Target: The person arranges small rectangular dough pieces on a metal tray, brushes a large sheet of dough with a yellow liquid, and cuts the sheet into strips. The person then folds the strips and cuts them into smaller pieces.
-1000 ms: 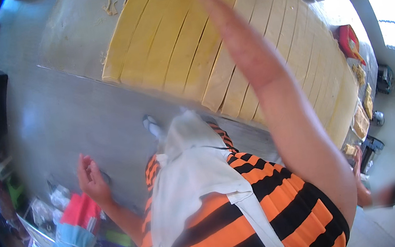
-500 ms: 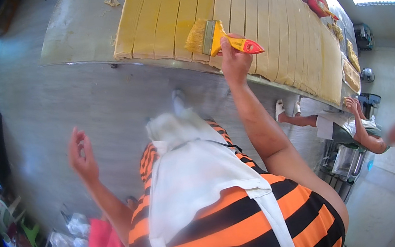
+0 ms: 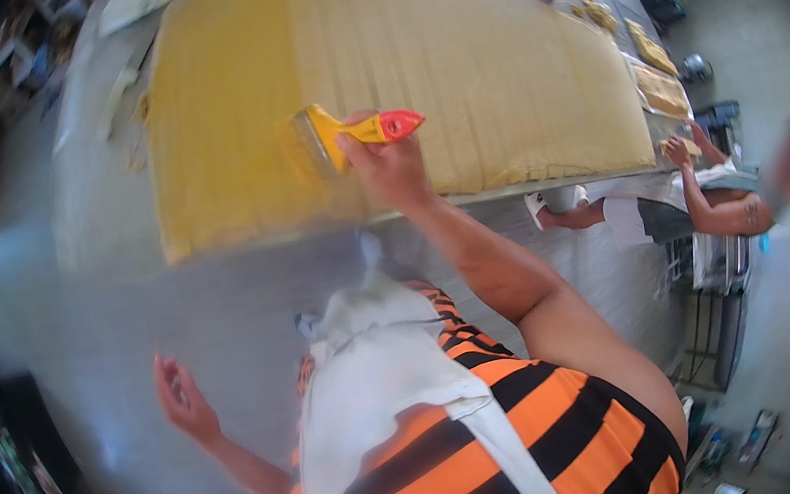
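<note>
Worktable [image 3: 99,223]: grey, stretching left to right in front of you, with bare surface at its left end.
Dough sheet [image 3: 448,47]: lies flat over most of the table's middle, its near edge close to the table edge beside you. Faint lines cross it from near to far, too blurred here to judge as cuts.
Pale section [image 3: 494,91]: the larger share, everything right of your brush; by its lighter tone, you appear to have this much left to coat.
Deep yellow section [image 3: 214,111]: the smaller share, on the left, coloured from far edge to near edge; it looks done, though blur hides any thin patches.
Co-worker [image 3: 726,216]: stands at the table's right end, hands near the dough there; what they hold is too small to tell.
Dough slabs [image 3: 661,93]: lie at the right end, beyond your sheet.
Flat paintbrush [image 3: 331,138]: over the sheet's middle depth, bristles leftward where the two tones meet; you look well short of halfway. Whether the bristles touch the dough is unclear.
Right hand [image 3: 391,169]: yours is gripping the brush by its yellow-and-red handle.
Left hand [image 3: 185,403]: yours holds nothing visible, fingers loosely curled, well apart from the table, left of your apron [image 3: 380,355].
</note>
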A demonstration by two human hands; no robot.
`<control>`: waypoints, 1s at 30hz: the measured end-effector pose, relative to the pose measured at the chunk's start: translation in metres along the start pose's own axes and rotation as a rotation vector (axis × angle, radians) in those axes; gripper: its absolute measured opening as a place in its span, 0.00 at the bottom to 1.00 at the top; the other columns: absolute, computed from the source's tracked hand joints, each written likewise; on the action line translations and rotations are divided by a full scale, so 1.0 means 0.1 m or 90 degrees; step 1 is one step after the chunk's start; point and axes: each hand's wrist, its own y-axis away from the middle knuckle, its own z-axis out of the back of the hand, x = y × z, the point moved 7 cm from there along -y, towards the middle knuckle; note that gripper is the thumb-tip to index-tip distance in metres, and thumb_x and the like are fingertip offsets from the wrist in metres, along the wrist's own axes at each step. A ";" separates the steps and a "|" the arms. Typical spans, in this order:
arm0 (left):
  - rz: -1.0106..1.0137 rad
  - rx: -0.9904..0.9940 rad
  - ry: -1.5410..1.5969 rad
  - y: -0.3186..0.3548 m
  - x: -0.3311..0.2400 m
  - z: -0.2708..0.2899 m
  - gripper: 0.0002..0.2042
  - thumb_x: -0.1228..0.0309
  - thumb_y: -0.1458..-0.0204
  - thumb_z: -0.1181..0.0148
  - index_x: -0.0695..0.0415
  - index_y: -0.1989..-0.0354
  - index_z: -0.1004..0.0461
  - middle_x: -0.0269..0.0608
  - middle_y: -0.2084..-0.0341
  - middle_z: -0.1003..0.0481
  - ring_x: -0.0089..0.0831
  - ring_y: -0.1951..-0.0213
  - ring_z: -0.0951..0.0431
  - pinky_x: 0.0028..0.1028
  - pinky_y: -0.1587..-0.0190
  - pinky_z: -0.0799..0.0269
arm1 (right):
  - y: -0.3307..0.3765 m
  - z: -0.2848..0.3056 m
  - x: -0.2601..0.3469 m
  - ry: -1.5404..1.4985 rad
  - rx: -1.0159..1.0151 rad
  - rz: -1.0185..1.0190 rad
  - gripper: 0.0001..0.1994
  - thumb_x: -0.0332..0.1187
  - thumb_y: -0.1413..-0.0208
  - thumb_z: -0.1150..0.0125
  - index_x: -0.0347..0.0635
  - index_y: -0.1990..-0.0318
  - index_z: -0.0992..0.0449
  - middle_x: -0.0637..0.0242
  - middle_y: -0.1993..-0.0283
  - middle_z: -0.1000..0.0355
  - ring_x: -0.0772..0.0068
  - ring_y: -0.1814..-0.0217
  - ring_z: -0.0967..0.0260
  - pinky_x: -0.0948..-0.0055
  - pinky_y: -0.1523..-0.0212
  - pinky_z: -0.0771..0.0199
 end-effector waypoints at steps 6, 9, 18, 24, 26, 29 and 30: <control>-0.013 0.033 -0.047 -0.39 -0.69 -0.87 0.18 0.74 0.38 0.43 0.60 0.39 0.28 0.44 0.53 0.22 0.31 0.52 0.22 0.28 0.56 0.27 | -1.76 1.86 -0.49 -0.068 -0.253 0.022 0.13 0.32 0.39 0.36 0.35 0.51 0.25 0.61 0.58 0.22 0.71 0.62 0.20 0.70 0.65 0.14; 0.000 0.071 -0.098 -0.46 -1.07 -1.39 0.18 0.75 0.39 0.44 0.61 0.40 0.28 0.44 0.54 0.22 0.32 0.54 0.22 0.28 0.57 0.27 | -2.61 3.00 -0.91 -0.123 -0.409 0.014 0.12 0.34 0.39 0.36 0.34 0.54 0.24 0.62 0.60 0.22 0.73 0.64 0.21 0.71 0.68 0.16; 0.026 0.115 -0.227 -0.38 -1.87 -2.01 0.16 0.76 0.41 0.44 0.62 0.44 0.26 0.45 0.55 0.22 0.34 0.56 0.22 0.30 0.59 0.28 | -4.41 4.94 -2.16 -0.188 -0.692 -0.048 0.15 0.29 0.42 0.35 0.27 0.56 0.32 0.51 0.56 0.27 0.59 0.58 0.24 0.58 0.64 0.16; 0.061 0.066 -0.221 -0.36 -2.08 -1.97 0.16 0.77 0.43 0.42 0.61 0.45 0.25 0.45 0.55 0.22 0.36 0.55 0.22 0.31 0.55 0.27 | -4.64 5.11 -2.97 -0.385 -0.656 -0.204 0.20 0.34 0.41 0.36 0.34 0.47 0.33 0.52 0.47 0.29 0.57 0.48 0.28 0.54 0.52 0.23; 0.069 0.068 -0.233 -0.33 -2.12 -1.98 0.17 0.77 0.44 0.40 0.62 0.45 0.25 0.46 0.54 0.22 0.38 0.54 0.21 0.32 0.53 0.27 | -4.64 5.11 -3.16 -0.427 -0.657 -0.242 0.22 0.36 0.41 0.37 0.36 0.44 0.34 0.52 0.44 0.30 0.56 0.45 0.29 0.53 0.49 0.25; 0.085 0.077 -0.234 -0.28 -2.12 -1.98 0.18 0.78 0.46 0.39 0.62 0.46 0.25 0.48 0.53 0.22 0.40 0.53 0.21 0.33 0.50 0.27 | -4.54 4.89 -3.27 -0.551 -0.661 -0.284 0.25 0.38 0.40 0.37 0.39 0.39 0.35 0.52 0.40 0.31 0.55 0.40 0.31 0.51 0.43 0.28; 0.101 0.083 -0.230 -0.26 -2.10 -1.98 0.18 0.78 0.47 0.38 0.62 0.46 0.25 0.48 0.53 0.22 0.40 0.53 0.21 0.33 0.50 0.27 | -4.48 4.70 -3.24 -0.610 -0.652 -0.296 0.26 0.39 0.40 0.37 0.40 0.38 0.35 0.52 0.38 0.32 0.54 0.38 0.31 0.50 0.41 0.29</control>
